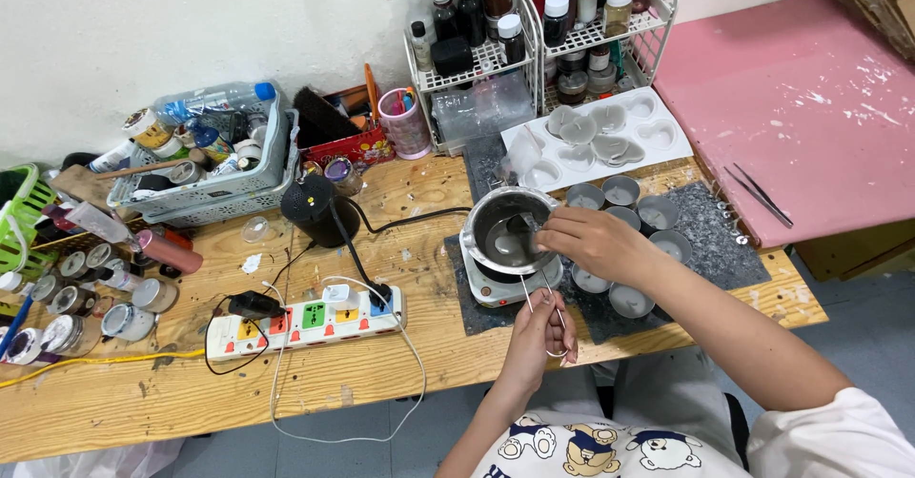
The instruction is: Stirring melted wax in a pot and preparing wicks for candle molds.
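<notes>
So the main thing here is a small steel pot (503, 230) sitting on a little white hotplate (505, 283), just right of the middle of the frame. It's shiny, round, with grey liquid inside and a dark chunk sticking up in it. The right hand (596, 242) reaches over the rim, fingers pinched on something small and pale at the pot's edge; can't tell exactly what it is. The left hand (538, 335) is lower down, below the hotplate, fingers closed around the thin wire handle (543, 311) that comes off the pot.

Right beside the pot, on a dark speckled mat (729, 249), there's a bunch of little round tins (632, 299), all filled with pale grey stuff. Above those, a white mould tray (658, 135) with heart-shaped hollows, a few of them filled grey.

Upper middle of the frame has two white wire racks (572, 35) packed with bottles and jars. A grey plastic basket (224, 187) at the upper left holds a water bottle and tape rolls. A pink cup (405, 125) carries pens. More small tins (129, 321) sit at the left edge of the wooden counter (381, 373), and a power strip (305, 323) lies at the centre-left.
</notes>
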